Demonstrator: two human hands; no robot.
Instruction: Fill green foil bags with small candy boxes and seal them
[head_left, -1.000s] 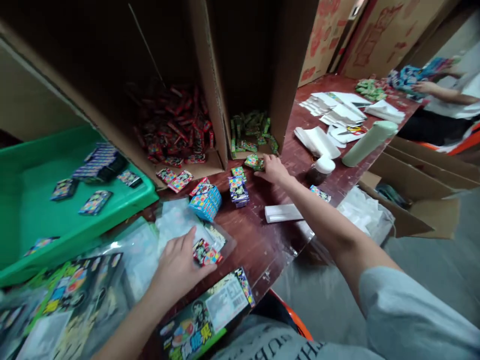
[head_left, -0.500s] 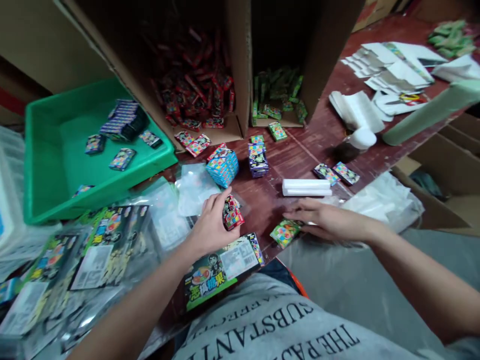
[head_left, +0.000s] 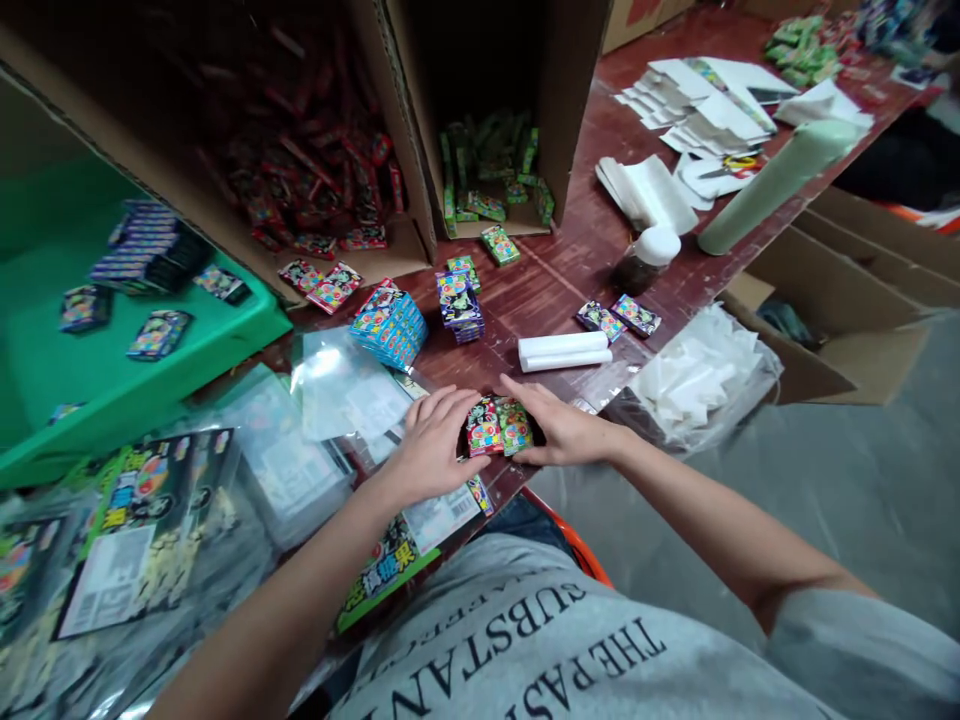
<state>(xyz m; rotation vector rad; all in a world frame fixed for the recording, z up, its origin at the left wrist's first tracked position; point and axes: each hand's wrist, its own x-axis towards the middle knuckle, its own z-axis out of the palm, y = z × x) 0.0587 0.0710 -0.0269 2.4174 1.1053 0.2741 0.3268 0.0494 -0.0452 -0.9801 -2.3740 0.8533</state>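
Side by side at the table's front edge are a small red candy box [head_left: 484, 430] and a small green candy box [head_left: 517, 430]. My left hand [head_left: 431, 450] curls around the red box from the left, thumb toward me. From the right, my right hand [head_left: 564, 428] grips the green box between thumb and fingers, pressing it against the red one. Below my hands lies a black and green printed package [head_left: 390, 575], partly covered by my left forearm. Just beyond are a stack of blue candy boxes [head_left: 391, 335] and a purple stack [head_left: 460, 305].
Upright cartons hold red boxes [head_left: 322, 180] and green boxes [head_left: 487, 205]. A green tray [head_left: 255, 325] stands left, above printed packages [head_left: 150, 520] and clear bags [head_left: 337, 380]. Rightward are white rolls [head_left: 564, 352], a white-capped jar [head_left: 652, 250] and a bag of white scraps [head_left: 697, 380].
My right hand has brought the green box leftward against the red box in my left hand. The whole view has shifted, so the surroundings appear farther left.
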